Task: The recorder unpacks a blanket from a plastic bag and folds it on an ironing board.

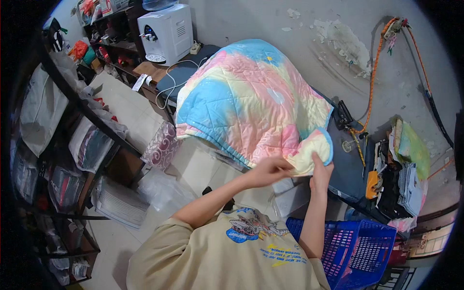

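Note:
A quilted blanket in pink, yellow and blue, with a blue bound edge, is draped in a large mound over a dark table. My right hand grips its near right corner, thumb on top of the yellow cloth, the blue edging curving above it. Just to the left, my left hand has its fingertips closed at the same turned-up part, slightly blurred. Between both hands the cloth lies folded over, and the rest of the blanket spreads away towards the wall.
Right of the blanket, the dark tabletop holds folded clothes and an orange-handled tool. A blue plastic basket stands below. Left are shelves with bagged goods, a patterned package and a white water dispenser. An orange cord hangs by the wall.

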Available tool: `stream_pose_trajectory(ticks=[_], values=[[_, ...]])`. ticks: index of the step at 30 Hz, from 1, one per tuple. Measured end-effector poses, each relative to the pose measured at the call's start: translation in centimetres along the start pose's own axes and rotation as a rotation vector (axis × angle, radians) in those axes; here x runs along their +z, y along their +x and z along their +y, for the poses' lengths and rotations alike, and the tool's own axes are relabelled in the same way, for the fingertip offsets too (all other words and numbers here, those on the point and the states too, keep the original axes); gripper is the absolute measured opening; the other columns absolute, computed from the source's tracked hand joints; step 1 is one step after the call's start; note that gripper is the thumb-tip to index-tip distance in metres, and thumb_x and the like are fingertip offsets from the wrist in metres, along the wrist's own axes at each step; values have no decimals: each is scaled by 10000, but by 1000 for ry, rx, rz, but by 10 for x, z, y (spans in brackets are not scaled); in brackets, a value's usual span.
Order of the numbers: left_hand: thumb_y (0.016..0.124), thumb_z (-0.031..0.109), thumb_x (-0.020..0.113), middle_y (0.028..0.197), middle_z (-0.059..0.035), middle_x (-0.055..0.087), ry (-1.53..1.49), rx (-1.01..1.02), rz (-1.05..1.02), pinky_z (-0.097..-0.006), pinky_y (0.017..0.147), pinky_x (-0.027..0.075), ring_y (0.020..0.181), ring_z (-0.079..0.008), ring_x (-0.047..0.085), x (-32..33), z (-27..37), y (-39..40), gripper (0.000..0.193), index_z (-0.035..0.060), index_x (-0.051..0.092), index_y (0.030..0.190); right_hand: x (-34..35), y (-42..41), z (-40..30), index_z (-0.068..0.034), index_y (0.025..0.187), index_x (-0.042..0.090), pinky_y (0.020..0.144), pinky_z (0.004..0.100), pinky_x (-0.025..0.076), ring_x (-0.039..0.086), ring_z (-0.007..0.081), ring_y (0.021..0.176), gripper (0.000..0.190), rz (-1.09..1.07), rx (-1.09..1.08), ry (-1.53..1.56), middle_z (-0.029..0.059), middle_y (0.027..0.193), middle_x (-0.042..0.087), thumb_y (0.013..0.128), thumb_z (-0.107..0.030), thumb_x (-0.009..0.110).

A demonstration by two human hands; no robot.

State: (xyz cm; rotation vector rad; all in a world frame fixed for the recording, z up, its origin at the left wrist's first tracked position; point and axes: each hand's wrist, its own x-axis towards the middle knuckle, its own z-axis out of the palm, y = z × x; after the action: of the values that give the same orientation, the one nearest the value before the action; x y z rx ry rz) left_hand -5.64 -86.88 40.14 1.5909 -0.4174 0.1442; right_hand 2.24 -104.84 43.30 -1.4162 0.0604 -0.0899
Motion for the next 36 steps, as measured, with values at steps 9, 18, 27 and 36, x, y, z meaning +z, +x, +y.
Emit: stream_pose_trajectory(ticks=[9,18,27,36], values=[[882,210,550,859,5,602,-353,-223,1479,-241,685,418,766,-104,542,-204,-66,-101,198,67,595,1012,-99,26,74,57,1191,509,893,324,435,578,216,1026,434,244,189,-40,120,1161,579,772,49,618],[852,579,471,1385,-151,368,-1275,-251,829,-497,1053,281,1255,-327,376,-228,-139,-106,778,1,320,1349,-67,20,108,42,1187,519,819,401,504,593,272,1013,442,378,505,213,140,1158,577,763,54,643],[806,193,580,1046,-147,636,-1134,129,783,-415,912,475,965,-292,611,-369,-36,3,332,-8,581,1070,-56,19,70,74,1173,521,868,338,459,591,235,1003,431,305,278,-222,144,1152,584,761,44,642],[679,230,659,1118,-173,565,-145,-98,1,-355,817,449,980,-248,555,-175,77,147,683,2,436,1283,30,43,60,55,1173,501,859,330,454,585,228,977,398,212,142,-128,129,1109,581,795,13,616]])
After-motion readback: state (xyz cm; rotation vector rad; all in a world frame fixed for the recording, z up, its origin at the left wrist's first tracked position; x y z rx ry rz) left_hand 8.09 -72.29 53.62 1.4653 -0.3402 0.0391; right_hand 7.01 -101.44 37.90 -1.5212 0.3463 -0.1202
